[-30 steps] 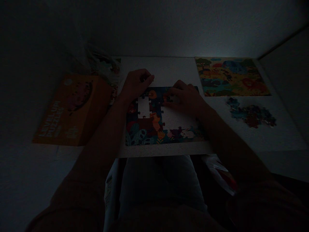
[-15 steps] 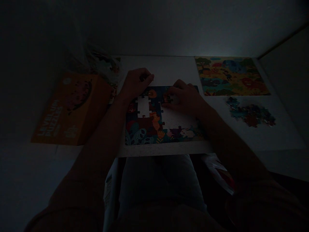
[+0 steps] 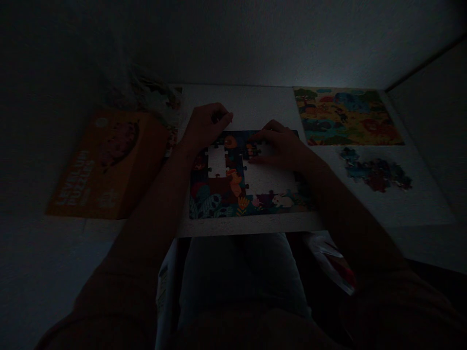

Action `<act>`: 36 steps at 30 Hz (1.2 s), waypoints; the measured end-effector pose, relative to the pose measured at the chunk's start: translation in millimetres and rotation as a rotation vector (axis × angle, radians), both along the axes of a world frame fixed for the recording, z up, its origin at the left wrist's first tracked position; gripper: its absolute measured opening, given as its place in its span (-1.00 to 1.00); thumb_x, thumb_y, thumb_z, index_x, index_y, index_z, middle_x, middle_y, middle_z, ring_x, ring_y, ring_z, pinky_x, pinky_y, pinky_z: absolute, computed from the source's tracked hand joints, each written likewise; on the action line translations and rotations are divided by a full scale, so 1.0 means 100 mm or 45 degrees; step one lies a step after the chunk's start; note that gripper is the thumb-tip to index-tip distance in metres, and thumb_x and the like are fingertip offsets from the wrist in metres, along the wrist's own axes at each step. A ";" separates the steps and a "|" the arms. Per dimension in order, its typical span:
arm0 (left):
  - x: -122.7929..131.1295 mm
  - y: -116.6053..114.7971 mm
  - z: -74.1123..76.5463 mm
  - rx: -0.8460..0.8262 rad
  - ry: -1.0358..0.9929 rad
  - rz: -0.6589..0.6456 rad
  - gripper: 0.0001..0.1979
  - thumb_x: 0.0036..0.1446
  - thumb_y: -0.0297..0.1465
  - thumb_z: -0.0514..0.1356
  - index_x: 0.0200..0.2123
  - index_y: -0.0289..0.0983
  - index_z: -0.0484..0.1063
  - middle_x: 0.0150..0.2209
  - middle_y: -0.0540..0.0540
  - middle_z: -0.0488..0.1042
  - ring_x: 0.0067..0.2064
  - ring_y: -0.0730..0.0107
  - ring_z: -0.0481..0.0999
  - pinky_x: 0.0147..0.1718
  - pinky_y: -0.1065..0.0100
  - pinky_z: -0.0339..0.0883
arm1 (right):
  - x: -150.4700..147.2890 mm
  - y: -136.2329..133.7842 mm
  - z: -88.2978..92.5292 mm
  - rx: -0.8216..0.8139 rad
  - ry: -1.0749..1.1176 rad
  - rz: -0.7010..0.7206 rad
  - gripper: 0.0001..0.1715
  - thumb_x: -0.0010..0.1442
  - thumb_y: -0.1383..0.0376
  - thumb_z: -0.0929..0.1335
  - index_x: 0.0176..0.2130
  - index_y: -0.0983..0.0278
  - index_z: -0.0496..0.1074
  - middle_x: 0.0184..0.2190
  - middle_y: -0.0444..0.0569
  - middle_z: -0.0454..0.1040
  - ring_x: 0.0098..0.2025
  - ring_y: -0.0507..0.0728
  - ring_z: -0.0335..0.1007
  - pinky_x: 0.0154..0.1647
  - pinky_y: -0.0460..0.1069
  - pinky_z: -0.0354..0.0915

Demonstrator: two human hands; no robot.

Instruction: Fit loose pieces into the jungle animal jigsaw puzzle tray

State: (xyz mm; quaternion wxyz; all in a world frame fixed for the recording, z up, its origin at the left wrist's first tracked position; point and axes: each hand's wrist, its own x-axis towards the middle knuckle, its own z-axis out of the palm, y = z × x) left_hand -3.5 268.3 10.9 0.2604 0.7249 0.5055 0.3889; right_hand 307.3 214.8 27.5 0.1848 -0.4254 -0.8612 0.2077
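A partly assembled jigsaw puzzle [image 3: 209, 206] with dark forest pictures lies in front of me, with one tall narrow gap at left and a larger white gap at right. My right hand [image 3: 279, 148] is over its upper right part, thumb and fingertips closed on a small puzzle piece [image 3: 251, 149] at the top edge of the larger gap. My left hand [image 3: 207, 124] rests at the puzzle's upper left edge. Its fingers are curled with thumb and fingertip together; whatever they hold, if anything, is too dark to name.
An orange puzzle box [image 3: 98, 167] stands at left, with clear plastic wrap [image 3: 127, 90] behind it. At the back right lies an assembled animal puzzle [image 3: 350, 116]. Loose puzzle pieces [image 3: 377, 170] are heaped in front of it. The white table's front edge [image 3: 251, 231] is near my lap.
My right thumb and fingers have spread slightly around the puzzle piece, showing more of it. The left hand has stayed in place.
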 end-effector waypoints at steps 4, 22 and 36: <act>0.00 0.01 -0.01 0.004 -0.007 -0.002 -0.68 0.49 0.02 0.44 -0.22 -0.04 0.62 -0.23 -0.11 0.72 -0.05 -0.03 0.73 -0.01 0.01 0.65 | -0.01 0.01 -0.01 -0.008 0.028 0.010 -0.32 0.33 -0.19 0.71 0.27 0.05 0.81 0.22 0.18 0.59 0.18 0.52 0.60 0.36 0.49 0.52; -0.01 0.06 -0.06 0.088 0.002 -0.038 -0.62 0.44 0.10 0.37 -0.27 -0.02 0.61 -0.23 -0.14 0.75 -0.12 -0.03 0.71 -0.05 -0.05 0.60 | -0.04 -0.01 0.02 -0.179 0.104 0.021 -0.22 0.33 -0.32 0.66 0.25 0.05 0.63 -0.04 0.04 0.75 -0.03 0.41 0.64 0.05 0.32 0.62; -0.01 0.08 -0.08 0.118 0.020 -0.065 -0.52 0.49 0.23 0.36 -0.23 -0.01 0.61 -0.18 -0.08 0.76 -0.16 0.11 0.60 -0.02 -0.09 0.52 | -0.07 -0.12 0.10 -0.501 0.225 0.162 -0.35 0.44 -0.37 0.60 0.06 0.09 0.69 -0.16 0.03 0.83 -0.08 0.38 0.78 -0.01 0.27 0.66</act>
